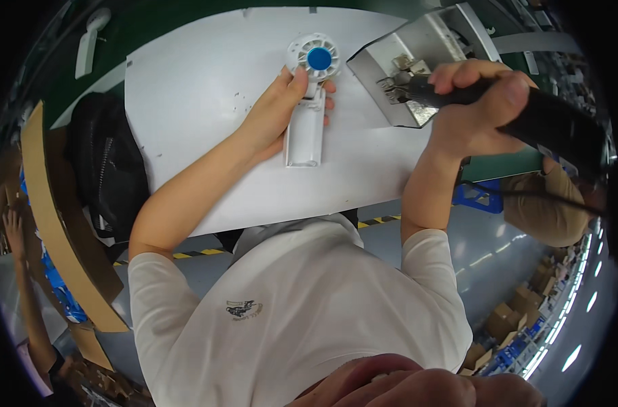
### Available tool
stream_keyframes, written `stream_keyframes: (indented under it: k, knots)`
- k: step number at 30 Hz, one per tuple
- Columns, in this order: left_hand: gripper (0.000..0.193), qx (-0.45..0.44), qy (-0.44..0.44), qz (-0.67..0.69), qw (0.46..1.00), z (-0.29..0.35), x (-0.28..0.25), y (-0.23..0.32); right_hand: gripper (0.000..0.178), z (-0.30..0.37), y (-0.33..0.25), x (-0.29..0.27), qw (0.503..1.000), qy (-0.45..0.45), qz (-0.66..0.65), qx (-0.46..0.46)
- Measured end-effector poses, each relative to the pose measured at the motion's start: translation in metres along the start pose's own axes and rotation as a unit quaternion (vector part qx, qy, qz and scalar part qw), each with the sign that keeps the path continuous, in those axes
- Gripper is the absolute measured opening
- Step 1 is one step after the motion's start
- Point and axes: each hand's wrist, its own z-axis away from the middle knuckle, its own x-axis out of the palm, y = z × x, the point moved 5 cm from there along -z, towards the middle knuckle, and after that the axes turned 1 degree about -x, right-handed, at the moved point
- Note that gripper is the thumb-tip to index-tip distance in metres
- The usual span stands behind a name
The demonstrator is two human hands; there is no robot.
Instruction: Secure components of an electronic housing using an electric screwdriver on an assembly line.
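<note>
My left hand [280, 108] grips a white handheld fan [305, 132] near the top of its handle, with the thumb by the round head. The head has radial slots and a blue disc at its centre. The handle lies toward me over the white work surface, and a small opening shows near its neck. In my right hand [482, 102] is a black corded electric screwdriver [553, 125], its fingers wrapped around the body. Its narrow end points left over an open silver metal box [417, 64], where small metal parts show; whether the tip touches them I cannot tell.
The white work surface [187, 108] carries a few dark specks. A black bag [109, 163] and a cardboard box [71, 224] stand at its left. Another white device [88, 44] lies at the far left. A cable [533, 193] trails right. Other people are at both sides.
</note>
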Motion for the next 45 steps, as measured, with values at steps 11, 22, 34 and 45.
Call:
stream_keyframes:
  k: [11, 22, 34, 45]
  knots:
    - [0.047, -0.006, 0.005, -0.019, 1.000, 0.001, 0.002, -0.003, 0.035, 0.043, 0.011, 0.047, 0.923, -0.164, -0.339, 0.072]
    - [0.048, -0.017, 0.019, -0.032, 0.999, 0.006, 0.000, 0.000, 0.045, 0.056, 0.046, 0.063, 0.907, -0.162, -0.360, 0.148]
    - [0.050, -0.035, -0.010, -0.007, 0.999, 0.005, 0.001, -0.005, 0.035, 0.050, 0.024, 0.075, 0.931, -0.270, -0.234, 0.077]
    - [0.052, -0.017, -0.001, -0.021, 1.000, 0.003, 0.006, -0.002, 0.022, 0.008, -0.002, 0.012, 0.992, -0.096, -0.079, 0.003]
